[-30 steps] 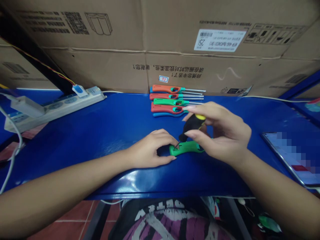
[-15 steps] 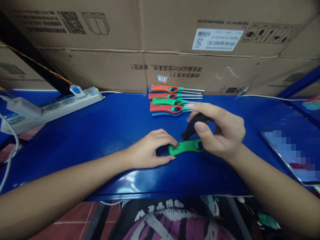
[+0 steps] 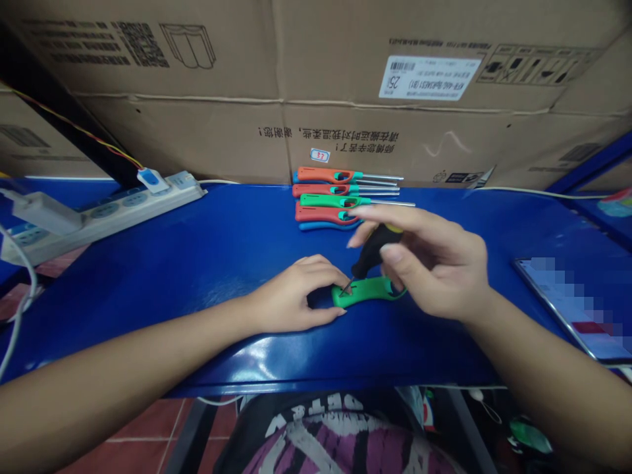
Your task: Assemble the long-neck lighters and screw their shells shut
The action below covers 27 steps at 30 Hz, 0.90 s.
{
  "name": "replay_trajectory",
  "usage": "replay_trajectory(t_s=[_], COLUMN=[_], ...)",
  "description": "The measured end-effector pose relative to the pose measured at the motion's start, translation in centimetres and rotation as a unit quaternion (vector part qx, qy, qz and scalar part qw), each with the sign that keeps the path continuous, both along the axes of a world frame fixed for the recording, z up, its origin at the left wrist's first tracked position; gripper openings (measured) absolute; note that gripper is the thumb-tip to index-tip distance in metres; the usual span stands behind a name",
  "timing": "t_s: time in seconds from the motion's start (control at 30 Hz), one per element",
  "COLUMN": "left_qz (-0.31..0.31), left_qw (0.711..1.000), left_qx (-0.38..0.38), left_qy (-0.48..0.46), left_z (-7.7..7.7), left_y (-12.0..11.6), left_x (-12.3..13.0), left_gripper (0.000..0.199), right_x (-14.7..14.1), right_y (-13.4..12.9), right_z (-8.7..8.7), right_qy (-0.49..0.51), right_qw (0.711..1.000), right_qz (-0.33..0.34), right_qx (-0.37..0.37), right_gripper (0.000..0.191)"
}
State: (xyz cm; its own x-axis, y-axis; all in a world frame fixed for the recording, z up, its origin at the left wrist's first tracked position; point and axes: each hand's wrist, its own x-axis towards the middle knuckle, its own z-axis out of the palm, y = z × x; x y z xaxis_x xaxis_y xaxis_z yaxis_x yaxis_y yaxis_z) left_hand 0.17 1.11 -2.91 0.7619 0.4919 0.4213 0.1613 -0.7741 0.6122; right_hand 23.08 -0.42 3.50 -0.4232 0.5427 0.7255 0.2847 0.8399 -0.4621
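Note:
A green gas lighter [image 3: 367, 291] lies flat on the blue table. My left hand [image 3: 302, 294] pinches its handle end between thumb and fingers, holding it against the surface. My right hand [image 3: 434, 263] is closed on a screwdriver [image 3: 371, 250] with a black and yellow handle. The screwdriver slants down to the left, its tip at the lighter's handle end, close to my left fingertips. The lighter's far end is hidden behind my right hand. Several more lighters [image 3: 323, 215], in red, orange, green and blue, are stacked side by side beyond my hands.
A large cardboard box [image 3: 207, 125] stands along the table's back edge. On the left lies a white power strip [image 3: 118, 209] with plugs and cables. A phone [image 3: 567, 309] rests on the right. The table's front edge [image 3: 296, 388] runs just before my body.
My right hand has shifted slightly and its fingers have turned around the screwdriver handle, showing its yellow part. My left hand and the green lighter have stayed in place.

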Motion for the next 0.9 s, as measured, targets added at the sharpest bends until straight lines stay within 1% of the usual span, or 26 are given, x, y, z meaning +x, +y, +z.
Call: replay_trajectory(t_s=[0.07, 0.1, 0.13, 0.17, 0.2, 0.27, 0.3, 0.33, 0.37, 0.4, 0.43, 0.47, 0.5, 0.53, 0.6, 0.63, 0.67, 0.7, 0.73, 0.8, 0.83, 0.87, 0.9], left_qz=[0.001, 0.002, 0.002, 0.003, 0.003, 0.003, 0.002, 0.001, 0.000, -0.001, -0.002, -0.002, -0.002, -0.002, -0.001, 0.000, 0.002, 0.004, 0.004, 0.002, 0.000, -0.002, -0.002], left_qw=[1.000, 1.000, 1.000, 1.000, 1.000, 1.000, 1.000, 1.000, 1.000, 1.000, 1.000, 1.000, 1.000, 1.000, 1.000, 1.000, 1.000, 1.000, 1.000, 1.000, 1.000, 1.000, 1.000], left_qx=[0.002, 0.000, -0.004, -0.008, -0.011, -0.010, -0.007, -0.006, -0.005, -0.005, -0.007, -0.010, -0.012, -0.014, -0.015, -0.013, -0.009, -0.004, 0.001, 0.006, 0.005, 0.002, 0.000], left_qy=[-0.002, 0.000, 0.004, 0.007, 0.010, 0.012, 0.010, 0.009, 0.008, 0.007, 0.008, 0.009, 0.010, 0.011, 0.015, 0.015, 0.015, 0.014, 0.012, 0.009, 0.010, 0.013, 0.016], left_z=[0.0, 0.1, 0.1, 0.1, 0.1, 0.1, 0.1, 0.0, 0.0, 0.0, 0.0, 0.0, 0.0, 0.0, 0.1, 0.1, 0.1, 0.1, 0.1, 0.1, 0.1, 0.1, 0.1], left_y=[0.0, -0.1, -0.1, -0.1, -0.1, -0.1, 0.0, 0.0, 0.0, 0.0, 0.0, 0.0, 0.0, 0.0, 0.0, 0.0, -0.1, -0.1, -0.1, -0.1, -0.1, -0.1, -0.1], left_x=[0.0, 0.0, 0.0, 0.0, 0.0, 0.0, 0.0, 0.0, 0.0, -0.1, -0.1, -0.1, -0.1, -0.1, -0.1, -0.1, -0.1, -0.1, -0.1, -0.1, -0.1, -0.2, -0.2], left_gripper=[0.021, 0.021, 0.021, 0.022, 0.022, 0.022, 0.022, 0.022, 0.022, 0.022, 0.021, 0.021, 0.021, 0.021, 0.022, 0.022, 0.022, 0.022, 0.022, 0.022, 0.022, 0.023, 0.023], right_x=[0.0, 0.0, 0.0, 0.0, -0.1, -0.2, -0.2, -0.1, 0.0, 0.1, 0.2, 0.3, 0.3, 0.3, 0.1, 0.0, -0.1, -0.2, -0.2, -0.2, -0.1, 0.0, 0.0], right_y=[0.0, -0.1, -0.1, -0.2, -0.2, -0.2, -0.1, 0.1, 0.2, 0.4, 0.5, 0.6, 0.6, 0.6, 0.4, 0.4, 0.4, 0.4, 0.5, 0.6, 0.7, 0.7, 0.7], right_z=[0.0, -0.1, -0.1, -0.1, -0.1, 0.0, 0.0, 0.0, -0.1, -0.1, -0.2, -0.4, -0.5, -0.7, -1.0, -1.1, -1.2, -1.3, -1.3, -1.2, -1.1, -1.0, -0.9], right_qy=[0.001, 0.001, 0.002, 0.005, 0.011, 0.019, 0.019, 0.022, 0.025, 0.025, 0.018, 0.008, -0.005, -0.015, -0.018, -0.012, -0.003, 0.006, 0.012, 0.006, 0.000, -0.007, -0.011], right_qw=[0.992, 0.984, 0.981, 0.985, 0.992, 0.999, 0.999, 0.999, 0.999, 0.996, 0.989, 0.982, 0.979, 0.984, 0.998, 1.000, 0.999, 0.999, 1.000, 0.993, 0.988, 0.987, 0.992], right_qz=[-0.047, -0.069, -0.083, -0.083, -0.072, -0.034, -0.018, -0.011, -0.019, -0.039, -0.064, -0.084, -0.090, -0.080, -0.025, 0.001, 0.015, 0.013, -0.005, -0.049, -0.061, -0.057, -0.043], right_qx=[0.119, 0.164, 0.175, 0.150, 0.100, -0.009, -0.032, -0.021, 0.020, 0.076, 0.132, 0.171, 0.181, 0.158, 0.054, 0.000, -0.032, -0.031, 0.001, 0.107, 0.143, 0.148, 0.121], right_gripper=[0.040, 0.039, 0.037, 0.036, 0.037, 0.039, 0.036, 0.031, 0.027, 0.024, 0.024, 0.024, 0.027, 0.033, 0.045, 0.048, 0.047, 0.045, 0.042, 0.041, 0.040, 0.040, 0.039])
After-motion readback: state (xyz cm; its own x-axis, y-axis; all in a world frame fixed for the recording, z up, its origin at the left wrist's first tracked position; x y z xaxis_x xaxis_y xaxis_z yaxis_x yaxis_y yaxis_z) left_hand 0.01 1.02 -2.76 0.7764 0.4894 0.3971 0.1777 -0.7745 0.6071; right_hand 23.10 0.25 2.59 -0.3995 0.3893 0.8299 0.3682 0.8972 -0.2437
